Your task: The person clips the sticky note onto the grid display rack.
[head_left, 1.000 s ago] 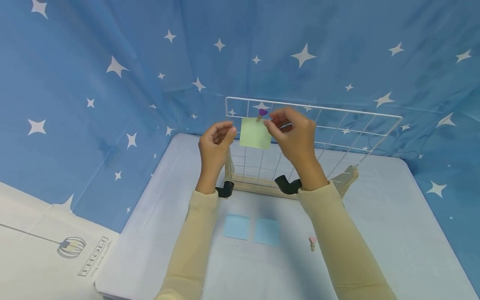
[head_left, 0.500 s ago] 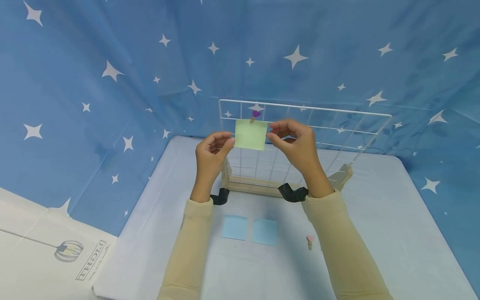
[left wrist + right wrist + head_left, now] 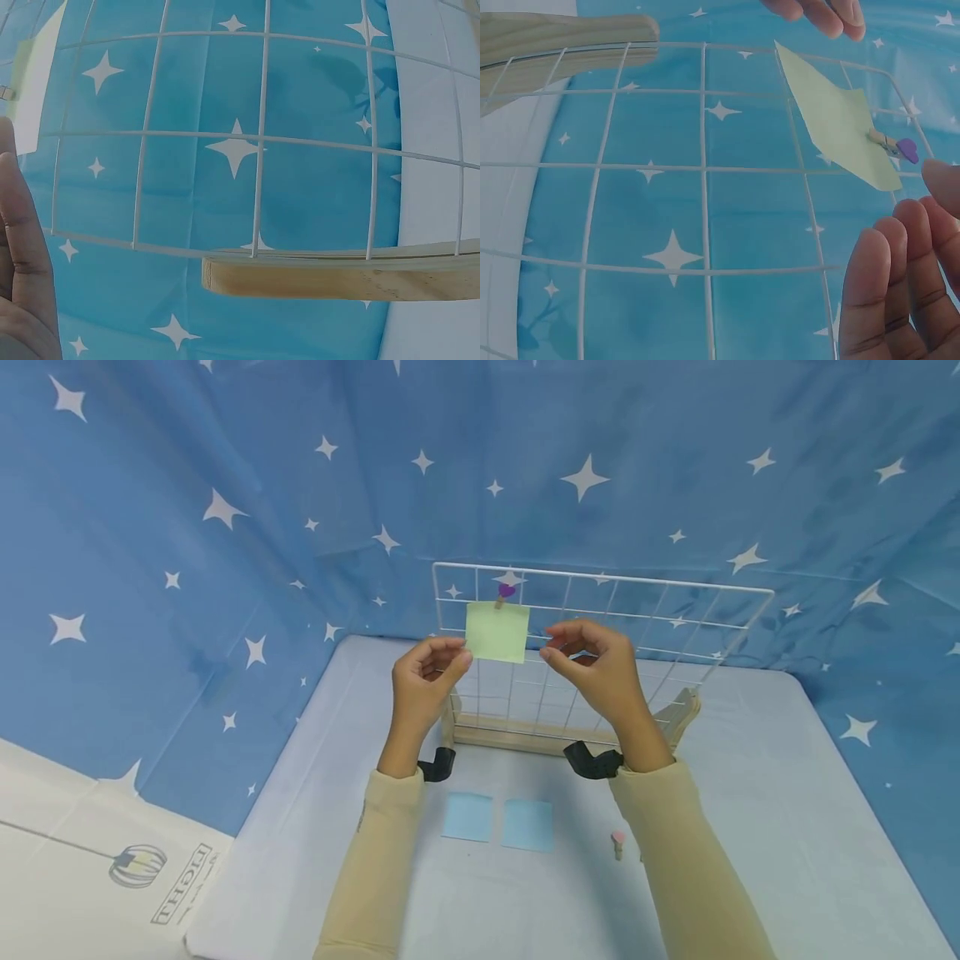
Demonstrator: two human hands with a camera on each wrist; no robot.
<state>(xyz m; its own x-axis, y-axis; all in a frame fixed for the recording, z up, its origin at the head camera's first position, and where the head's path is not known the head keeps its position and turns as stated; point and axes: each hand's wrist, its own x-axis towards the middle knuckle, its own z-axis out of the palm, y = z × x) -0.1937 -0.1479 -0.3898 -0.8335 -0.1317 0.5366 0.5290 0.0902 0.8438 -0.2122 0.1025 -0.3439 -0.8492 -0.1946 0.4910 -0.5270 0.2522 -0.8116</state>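
Note:
A light green sticky note (image 3: pixel 497 632) hangs from the white wire grid (image 3: pixel 603 583), held at its top edge by a small wooden clothespin with a purple heart (image 3: pixel 907 150). My left hand (image 3: pixel 426 681) is by the note's lower left corner, with bent fingers and nothing gripped. In the right wrist view its fingertips (image 3: pixel 832 16) appear apart from the paper. To the right of the note, a small gap away, my right hand (image 3: pixel 596 664) holds nothing between its loosely bent fingers and thumb.
The grid stands in a wooden base (image 3: pixel 517 739) on a white-covered table (image 3: pixel 337 893). Two blue sticky notes (image 3: pixel 468 817) lie in front of it. A clothespin with a pink heart (image 3: pixel 618 843) lies near my right forearm. Behind hangs a blue star-patterned curtain (image 3: pixel 480 427).
My right hand has drawn away from the clothespin, down and to the right of the note. The left hand has lowered slightly along the note's left side. The note stays clipped.

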